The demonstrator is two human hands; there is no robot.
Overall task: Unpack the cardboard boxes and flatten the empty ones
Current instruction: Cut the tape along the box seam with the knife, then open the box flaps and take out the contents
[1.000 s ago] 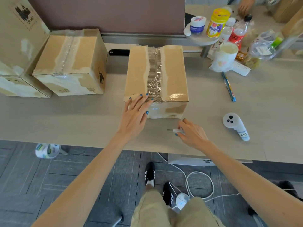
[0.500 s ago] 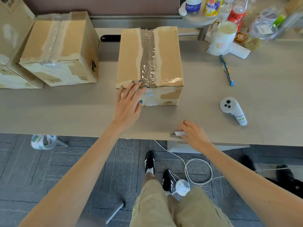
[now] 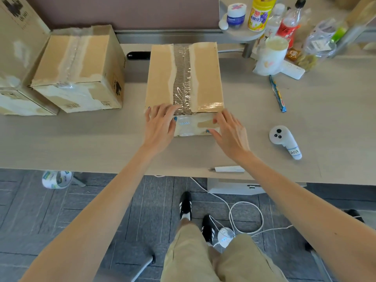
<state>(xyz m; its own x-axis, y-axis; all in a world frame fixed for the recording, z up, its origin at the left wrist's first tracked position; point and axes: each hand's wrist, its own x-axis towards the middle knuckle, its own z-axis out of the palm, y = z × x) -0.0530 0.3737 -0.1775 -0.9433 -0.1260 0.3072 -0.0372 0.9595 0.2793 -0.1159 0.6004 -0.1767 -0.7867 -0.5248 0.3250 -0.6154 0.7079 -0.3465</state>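
Right hand (image 3: 230,133) has dropped the small white cutter (image 3: 227,169) and gone up to the box. The cutter now lies flat near the front edge of the table (image 3: 81,139), just behind the right forearm. Left hand (image 3: 160,127) is still on the box, same spot.

Middle box (image 3: 205,78) sits at the centre of the table, closed. Its top seam is covered by clear tape (image 3: 184,78) over a stripped corrugated strip.

Left hand: fingers straight and slightly spread, lying flat over the near left top edge, thumb down on the front face.

Right hand: fingers straight and loosely together at the near right corner, thumb stretched across the front face. It holds nothing. Looks like contact with the corner, but I can't tell if it is pressing or only touching.

Second taped box (image 3: 79,68) stands to the left, well apart from the middle one. It touches a third box (image 3: 18,58) at the left frame edge. Both are closed.

On the right:
- white controller (image 3: 284,141) on the table, near the right hand
- blue wrapped stick (image 3: 277,93) farther back
- white cup (image 3: 272,55) and a yellow bottle (image 3: 260,13), among a cluster of bottles at the far right corner

Tape roll (image 3: 57,179) is on the floor below the table's front edge, left side.
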